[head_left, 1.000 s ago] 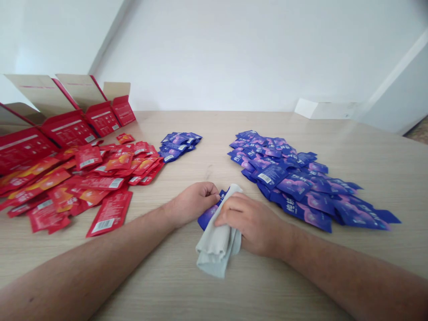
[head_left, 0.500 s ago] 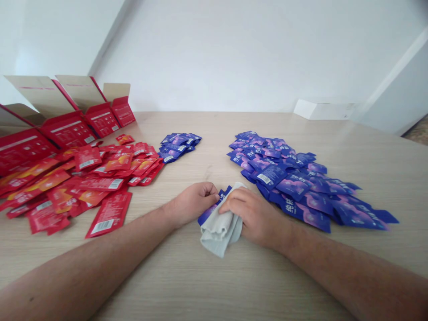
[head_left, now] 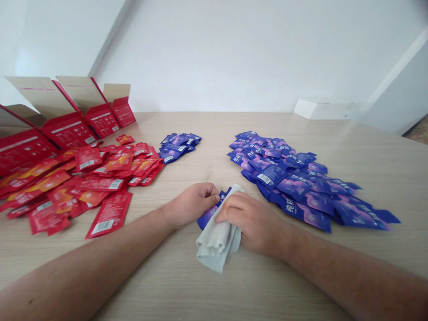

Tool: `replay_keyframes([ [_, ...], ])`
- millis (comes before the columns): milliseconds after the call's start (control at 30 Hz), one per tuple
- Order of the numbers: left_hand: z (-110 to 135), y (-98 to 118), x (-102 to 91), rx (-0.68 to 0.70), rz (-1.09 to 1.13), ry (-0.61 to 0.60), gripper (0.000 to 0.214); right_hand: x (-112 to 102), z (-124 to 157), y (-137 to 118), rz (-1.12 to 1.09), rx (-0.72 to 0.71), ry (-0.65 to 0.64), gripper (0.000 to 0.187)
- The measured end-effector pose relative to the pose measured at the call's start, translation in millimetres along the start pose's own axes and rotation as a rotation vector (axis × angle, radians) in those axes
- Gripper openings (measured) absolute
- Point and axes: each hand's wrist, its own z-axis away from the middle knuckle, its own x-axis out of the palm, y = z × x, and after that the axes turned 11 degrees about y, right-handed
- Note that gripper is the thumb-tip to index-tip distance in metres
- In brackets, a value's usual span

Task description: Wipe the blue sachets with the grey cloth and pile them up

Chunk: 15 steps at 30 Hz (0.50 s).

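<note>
A single blue sachet (head_left: 207,215) lies on the wooden table (head_left: 214,285) at the centre front, mostly covered. My left hand (head_left: 192,203) is closed, its fingertips pinching the sachet's upper edge and holding it down. My right hand (head_left: 249,218) is closed on a folded grey cloth (head_left: 216,243) and presses it onto the sachet. The cloth's loose end hangs toward me below the hand.
A big heap of blue sachets (head_left: 297,180) spreads at the right. A small stack of blue sachets (head_left: 177,146) sits at centre left. Red sachets (head_left: 80,183) cover the left side in front of open red boxes (head_left: 67,120). A white box (head_left: 323,108) stands at the back right.
My right hand rubs the cloth back and forth over the sachet: it drew up and bunched the cloth, then slid slightly back toward me. The left hand stays put.
</note>
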Motion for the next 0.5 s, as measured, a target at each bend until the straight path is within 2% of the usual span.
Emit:
replay_keyframes([
  [67, -0.4, -0.3, -0.2, 0.007, -0.003, 0.003, 0.021, -0.8, -0.4, -0.8, -0.015, -0.018, -0.027, 0.014],
  [233, 0.1, -0.5, 0.2, -0.013, -0.004, -0.005, 0.020, -1.7, 0.4, 1.7, 0.016, 0.092, 0.043, 0.021],
  [367, -0.1, -0.1, 0.2, 0.008, -0.010, -0.004, 0.021, -1.2, 0.4, 0.8, -0.018, -0.002, -0.019, 0.017],
  [500, 0.4, -1.3, 0.8, 0.000, -0.011, 0.007, 0.021, -0.1, 1.4, 2.8, 0.024, 0.092, 0.037, 0.022],
])
